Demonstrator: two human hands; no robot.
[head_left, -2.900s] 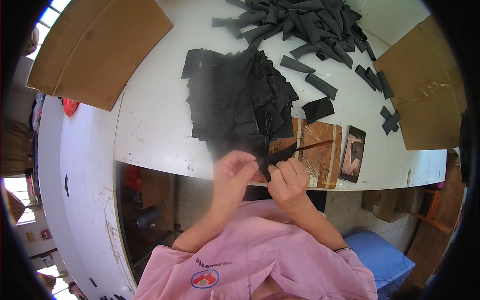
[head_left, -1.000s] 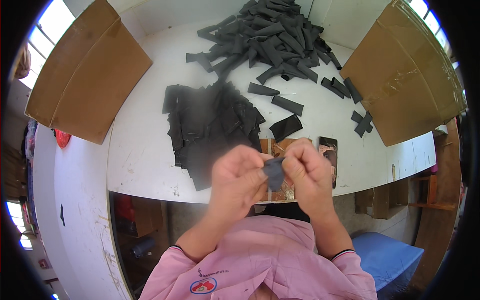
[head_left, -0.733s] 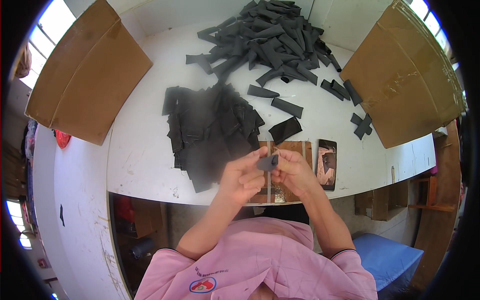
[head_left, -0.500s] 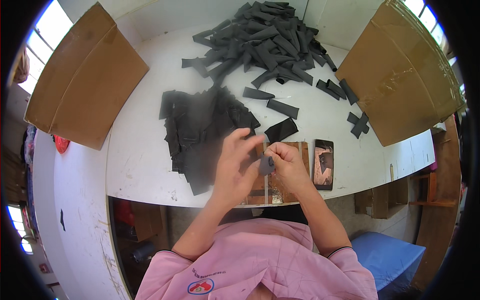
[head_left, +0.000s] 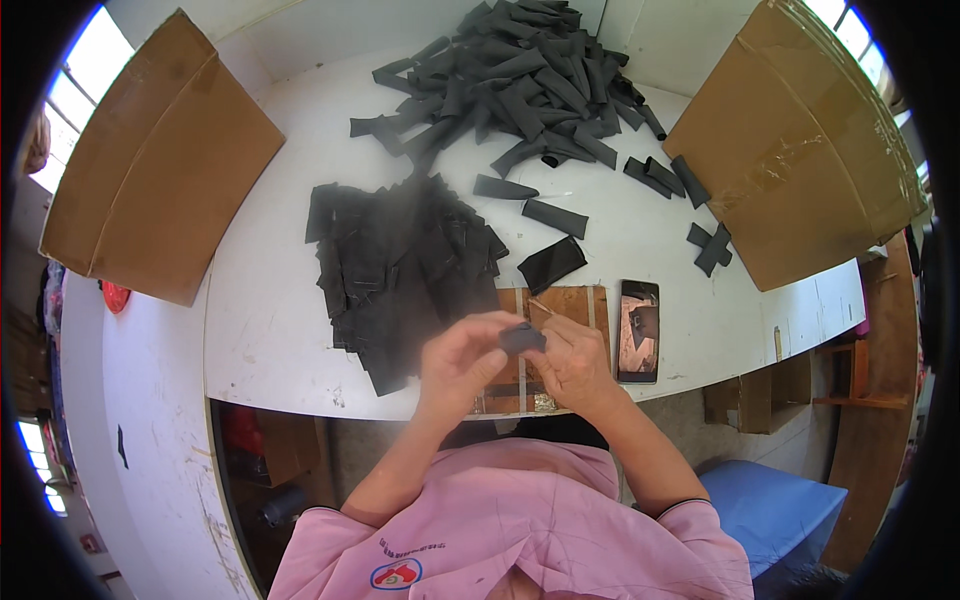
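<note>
Pinching black strip (head_left: 522,339), between both hands

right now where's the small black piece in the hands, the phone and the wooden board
small black piece (head_left: 522,339), head view, middle of the part showing between the fingertips
phone (head_left: 639,330), head view, centre of its screen
wooden board (head_left: 572,303), head view, bare top right part

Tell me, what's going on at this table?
A person in a pink shirt holds a small dark fabric piece between the left hand and right hand, above a wooden board at the white table's near edge. A flat stack of black fabric pieces lies beside it, and a heap of rolled black strips sits farther back.
</note>
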